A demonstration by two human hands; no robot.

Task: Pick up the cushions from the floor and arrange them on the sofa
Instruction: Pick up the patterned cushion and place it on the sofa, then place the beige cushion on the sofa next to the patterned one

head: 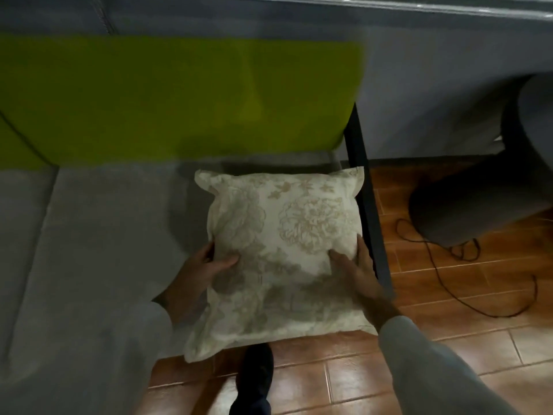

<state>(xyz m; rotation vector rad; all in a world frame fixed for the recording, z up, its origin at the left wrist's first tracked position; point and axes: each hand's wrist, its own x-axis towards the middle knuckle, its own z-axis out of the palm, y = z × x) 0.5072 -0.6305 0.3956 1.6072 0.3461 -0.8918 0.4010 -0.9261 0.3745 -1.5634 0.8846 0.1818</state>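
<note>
A cream cushion with a faded floral print (278, 253) is held over the right end of the grey sofa seat (98, 235). Its near edge hangs out past the seat front, above the tiled floor. My left hand (200, 269) grips the cushion's left side, thumb on top. My right hand (356, 268) presses on its right side with the fingers spread over the fabric. The sofa's lime-green backrest (179, 97) rises just behind the cushion. No other cushion shows in view.
A black metal frame bar (368, 205) runs down the sofa's right end. Right of it lie brown floor tiles (449, 295), a loose black cable (466, 283) and a dark grey rounded pouf (478, 202). My dark shoe (254, 381) stands on the floor below the cushion.
</note>
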